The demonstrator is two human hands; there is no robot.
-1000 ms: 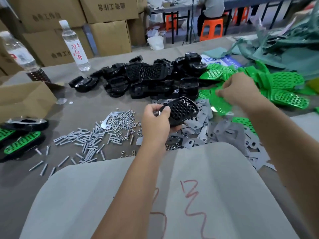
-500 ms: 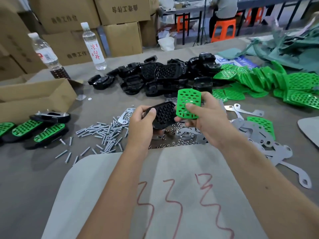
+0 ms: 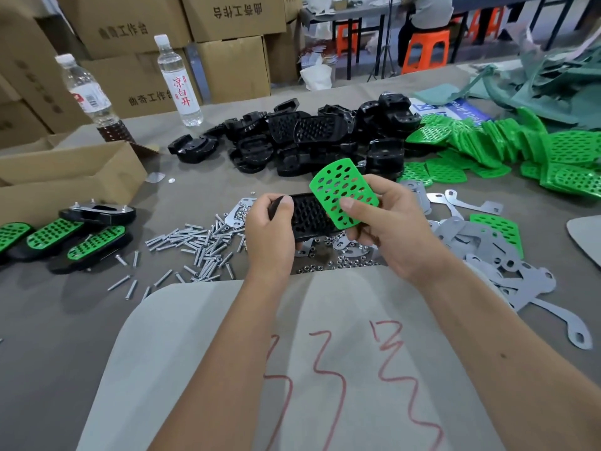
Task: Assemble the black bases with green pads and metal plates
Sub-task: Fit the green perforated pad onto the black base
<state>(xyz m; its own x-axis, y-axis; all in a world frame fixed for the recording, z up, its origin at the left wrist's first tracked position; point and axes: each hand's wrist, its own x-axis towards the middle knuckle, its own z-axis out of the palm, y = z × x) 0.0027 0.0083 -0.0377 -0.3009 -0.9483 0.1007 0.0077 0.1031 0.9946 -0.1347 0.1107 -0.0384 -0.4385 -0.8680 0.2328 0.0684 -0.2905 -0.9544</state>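
Note:
My left hand (image 3: 270, 232) grips a black studded base (image 3: 309, 216) by its left end, above the table's middle. My right hand (image 3: 390, 222) pinches a green perforated pad (image 3: 344, 190), thumb on its face, and holds it tilted over the base's right end. A heap of black bases (image 3: 309, 138) lies behind. Green pads (image 3: 504, 148) are piled at the back right. Grey metal plates (image 3: 487, 249) are strewn to the right of my hands. Finished bases with green pads (image 3: 65, 239) lie at the left.
Screws (image 3: 195, 245) and small nuts (image 3: 351, 262) are scattered under and left of my hands. An open cardboard box (image 3: 71, 180) sits at the left, two water bottles (image 3: 177, 83) behind it. A pale sheet with red marks (image 3: 292, 353) covers the near table edge.
My right hand reached into the green pile, came back with a green pad, and now holds it closer over the black base. My left hand kept hold of the base.

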